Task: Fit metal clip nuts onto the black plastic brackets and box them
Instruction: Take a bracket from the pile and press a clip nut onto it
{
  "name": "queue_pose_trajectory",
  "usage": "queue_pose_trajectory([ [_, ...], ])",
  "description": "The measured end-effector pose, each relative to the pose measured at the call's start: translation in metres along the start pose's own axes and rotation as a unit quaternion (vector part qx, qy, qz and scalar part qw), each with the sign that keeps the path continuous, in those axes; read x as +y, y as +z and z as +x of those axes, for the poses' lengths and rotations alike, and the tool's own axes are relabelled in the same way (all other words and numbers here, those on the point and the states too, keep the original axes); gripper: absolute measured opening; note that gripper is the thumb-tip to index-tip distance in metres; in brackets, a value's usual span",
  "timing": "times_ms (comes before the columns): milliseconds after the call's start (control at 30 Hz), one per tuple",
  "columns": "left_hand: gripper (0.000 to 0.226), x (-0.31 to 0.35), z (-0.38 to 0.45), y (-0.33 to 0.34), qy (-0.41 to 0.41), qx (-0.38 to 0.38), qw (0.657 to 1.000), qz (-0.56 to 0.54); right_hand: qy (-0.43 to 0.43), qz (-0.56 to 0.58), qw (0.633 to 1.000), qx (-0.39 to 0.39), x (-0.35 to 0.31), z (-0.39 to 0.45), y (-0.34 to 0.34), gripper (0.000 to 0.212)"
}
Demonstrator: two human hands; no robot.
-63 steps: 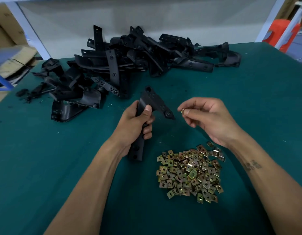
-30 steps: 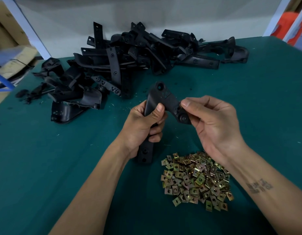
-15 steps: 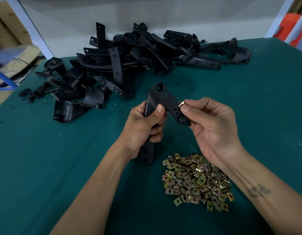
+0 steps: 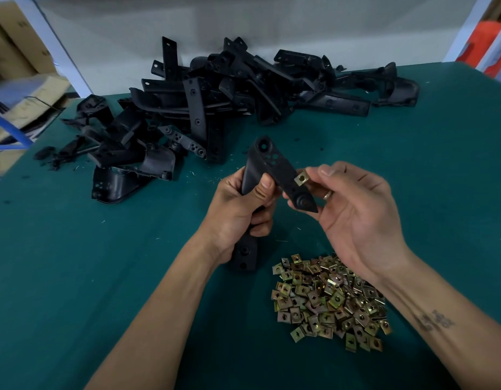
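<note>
Holding the black bracket [image 4: 272, 170] above the middle of the green counter [image 4: 75, 263], the left hand [image 4: 238, 209] has its fingers and thumb wrapped round the bracket's stem. The right hand [image 4: 356, 215] has its fingers loosely spread beside the bracket's angled arm; whether a fingertip touches the clip nut [image 4: 301, 178] I cannot tell. That nut sits on the edge of the arm, apparently slid on or nearly seated.

Judging progress: this looks like one nut going onto one bracket, with much left. A heap of loose clip nuts [image 4: 328, 302] lies toward the near edge, under the right wrist. A large pile of brackets [image 4: 229, 88] fills the far side, toward the far left corner. No packing box shows on the counter; cardboard cartons [image 4: 15, 38] stand beyond the left edge. Nothing blocks the hands.
</note>
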State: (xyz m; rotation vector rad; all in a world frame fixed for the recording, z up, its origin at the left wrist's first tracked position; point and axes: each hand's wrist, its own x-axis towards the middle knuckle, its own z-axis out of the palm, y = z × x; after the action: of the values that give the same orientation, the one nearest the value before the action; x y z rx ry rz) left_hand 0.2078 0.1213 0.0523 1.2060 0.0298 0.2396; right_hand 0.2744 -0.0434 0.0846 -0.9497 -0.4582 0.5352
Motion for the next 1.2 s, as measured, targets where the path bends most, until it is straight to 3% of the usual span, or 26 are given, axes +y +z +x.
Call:
queue_pose_trajectory([
  [233, 0.020, 0.000, -0.001, 0.000, -0.005, 0.019, 1.000, 0.002, -0.011, -0.014, 0.999, -0.029, 0.007, -0.003, 0.001, 0.018],
  [367, 0.023, 0.002, -0.001, -0.001, -0.011, 0.027, 1.000, -0.011, -0.026, -0.081, 0.996, -0.013, 0.010, -0.003, 0.003, 0.011],
  [533, 0.023, 0.003, -0.001, 0.001, -0.004, -0.017, 1.000, -0.019, -0.027, -0.114, 0.993, -0.034, 0.008, 0.000, 0.001, 0.021],
  [667, 0.024, 0.006, 0.000, 0.000, -0.006, 0.003, 1.000, -0.012, -0.032, -0.198, 0.978, -0.060, 0.002, 0.009, -0.008, 0.023],
  [800, 0.031, 0.005, 0.001, -0.001, -0.024, 0.015, 0.999, -0.020, -0.062, -0.259, 0.963, 0.050, -0.007, 0.020, -0.023, 0.041],
  [867, 0.027, 0.003, 0.001, -0.003, -0.031, 0.017, 0.999, -0.026, -0.068, -0.317, 0.943, 0.076, -0.014, 0.025, -0.039, 0.060],
  [933, 0.022, 0.002, 0.002, -0.005, -0.033, 0.020, 0.999, -0.027, -0.047, -0.442, 0.895, 0.040, -0.023, 0.029, -0.056, 0.074],
  [1033, 0.023, -0.001, 0.002, -0.009, -0.034, 0.020, 0.999, -0.024, -0.089, -0.600, 0.794, 0.049, -0.028, 0.036, -0.074, 0.065],
  [1100, 0.024, -0.003, 0.003, -0.011, -0.038, 0.021, 0.999, -0.022, -0.137, -0.604, 0.776, 0.118, -0.028, 0.038, -0.076, 0.050],
  [1200, 0.027, -0.004, 0.005, -0.010, -0.048, 0.021, 0.998, -0.018, -0.171, -0.538, 0.785, 0.254, -0.021, 0.031, -0.082, 0.037],
])
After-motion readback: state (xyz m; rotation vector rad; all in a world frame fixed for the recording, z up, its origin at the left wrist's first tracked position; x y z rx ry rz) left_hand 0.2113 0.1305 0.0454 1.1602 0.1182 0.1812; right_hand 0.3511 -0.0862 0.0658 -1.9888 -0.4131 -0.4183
